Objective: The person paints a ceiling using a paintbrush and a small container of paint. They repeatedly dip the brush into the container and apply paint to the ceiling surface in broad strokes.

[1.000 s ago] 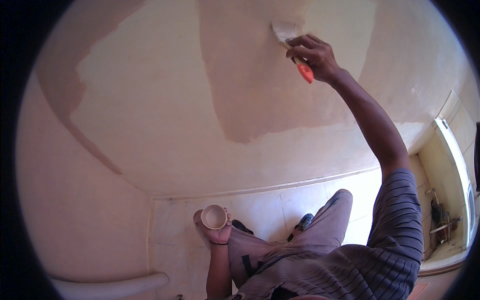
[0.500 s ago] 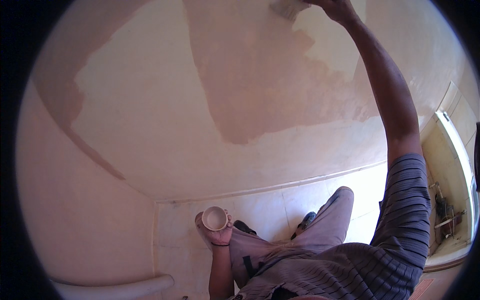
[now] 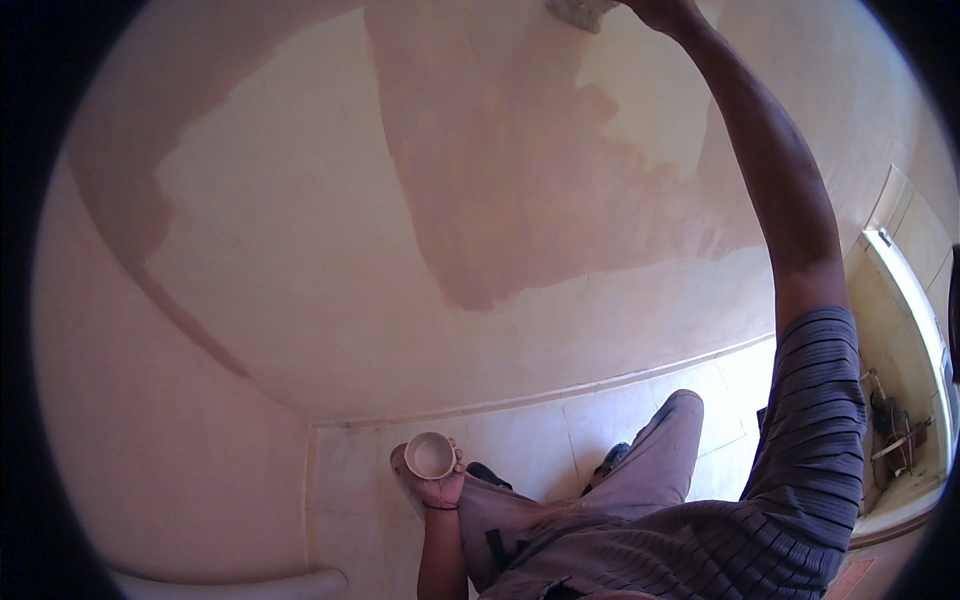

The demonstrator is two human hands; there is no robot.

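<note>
Wall [image 3: 300, 260] fills most of our view, pale cream with a darker, wet-looking patch [image 3: 500, 180] spread down its middle, and we place everything else against that patch. Our right hand [image 3: 660, 12] is raised to the top edge of the patch, fingers wrapped around a brush [image 3: 580, 12] whose bristles touch the wall there; the handle is hidden at the rim of the view. Well below the patch, over the tiled floor [image 3: 560, 430], our left hand [image 3: 432, 480] is curled under a small round cup [image 3: 430, 455], held upright with its mouth open toward us and a pale inside. Right of the patch, past our striped sleeve [image 3: 810, 420], a window ledge [image 3: 900, 300] runs down the side.
</note>
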